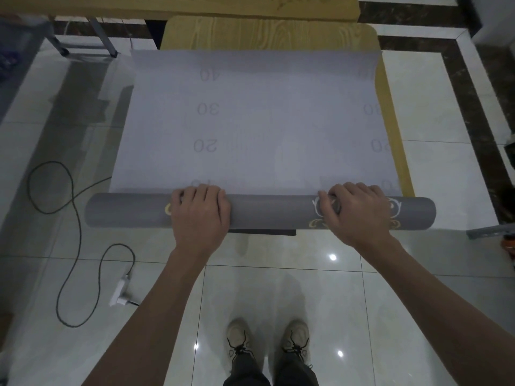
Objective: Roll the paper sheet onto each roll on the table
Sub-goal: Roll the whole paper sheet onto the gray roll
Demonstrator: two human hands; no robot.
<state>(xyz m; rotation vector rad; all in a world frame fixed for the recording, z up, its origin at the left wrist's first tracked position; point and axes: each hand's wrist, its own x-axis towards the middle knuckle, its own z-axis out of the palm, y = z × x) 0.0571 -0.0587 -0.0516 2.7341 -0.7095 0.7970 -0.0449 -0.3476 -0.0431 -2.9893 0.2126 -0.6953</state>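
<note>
While hands (199, 211) press roll (259, 211), cable (71, 201) left, table (395, 121) beneath.

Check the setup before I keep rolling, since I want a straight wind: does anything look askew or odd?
The sheet lies a little skewed on the table: wood shows along its right side, while its left edge overhangs the floor. The roll also sticks out past the sheet at both ends. No tears or spills show.

Both hands (201, 215) (359, 213) palm-down, fingers (206, 190) curled.

A black cable (73, 207) loops across the tiled floor (281, 296).
</note>
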